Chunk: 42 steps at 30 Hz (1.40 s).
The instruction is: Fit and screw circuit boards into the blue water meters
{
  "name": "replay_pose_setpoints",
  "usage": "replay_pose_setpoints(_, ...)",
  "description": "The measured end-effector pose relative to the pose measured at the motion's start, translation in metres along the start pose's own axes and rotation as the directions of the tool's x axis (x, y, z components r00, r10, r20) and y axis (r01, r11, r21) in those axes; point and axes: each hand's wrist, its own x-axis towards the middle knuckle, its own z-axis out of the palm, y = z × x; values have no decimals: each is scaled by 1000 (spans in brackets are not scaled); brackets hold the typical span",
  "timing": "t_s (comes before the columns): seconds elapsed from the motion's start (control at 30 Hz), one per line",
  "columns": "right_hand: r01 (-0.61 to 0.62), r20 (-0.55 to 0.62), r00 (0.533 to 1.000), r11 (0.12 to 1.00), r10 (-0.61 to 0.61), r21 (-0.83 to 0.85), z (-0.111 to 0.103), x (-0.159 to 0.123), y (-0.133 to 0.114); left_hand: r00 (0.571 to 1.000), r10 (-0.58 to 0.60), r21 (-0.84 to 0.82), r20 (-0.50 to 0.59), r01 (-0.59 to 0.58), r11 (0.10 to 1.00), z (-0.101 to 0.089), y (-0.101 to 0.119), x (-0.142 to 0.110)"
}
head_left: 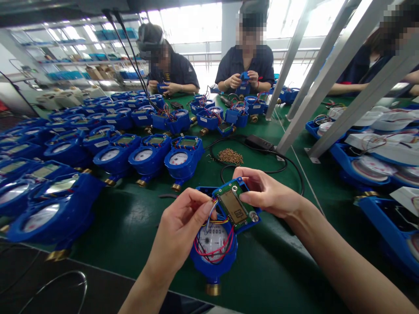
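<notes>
Daylight blazed through the back windows (190,24), blown out to white! I caught haze over the shelves (75,43), meters (55,209) stretched at the left edge, yet the circuit board (233,205) came through clear.

Head view looks forward and down, near the table (131,235).

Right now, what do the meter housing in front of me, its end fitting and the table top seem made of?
Meter housing: probably moulded plastic, though painted metal is possible; its blue is even, with a soft sheen. End fitting: brass-like metal, judging by its yellowish shine. Table top: perhaps rubber or vinyl; smooth green with soft reflections.
</notes>
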Motion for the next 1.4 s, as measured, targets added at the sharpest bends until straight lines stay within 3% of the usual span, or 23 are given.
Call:
replay_pose_setpoints(0.13, -7, -1, 1000, 999, 7, -32, -1, -2, -3, 992, -26, 104, 126, 13, 994, -10, 9, 6)
replay_pose_setpoints(0.27, -13, 3, 1000, 999, 14, -48, 1, -4, -5, 955, -14, 127, 298, -25, 992, -22, 20, 27)
replay_pose_setpoints(0.4, 5, 28, 1000, 999, -4, -42, 0, -2, -4, 859, -51, 190, 509, -54, 980, -26, 26, 53)
replay_pose_setpoints(0.47, 6, 42, 999, 999, -5, -31, -3, -1, -1, 823, -88, 207, 561, -36, 978, -25, 26, 61)
replay_pose_setpoints(0.67, -6, 71, 997, 1000, 7, -5, -8, 3, 8, 819, 0, 186, 573, -130, 974, -21, 25, 65)
replay_pose_setpoints(1.0, -52, 173, 984, 999, 52, 0, -2, 4, 9, 872, 89, 175, 481, -195, 965, -23, 22, 63)
replay_pose_setpoints(1.4, -83, 155, 984, 995, 91, -56, 1, 0, -4, 912, -31, 92, 409, -7, 996, -24, 15, 59)
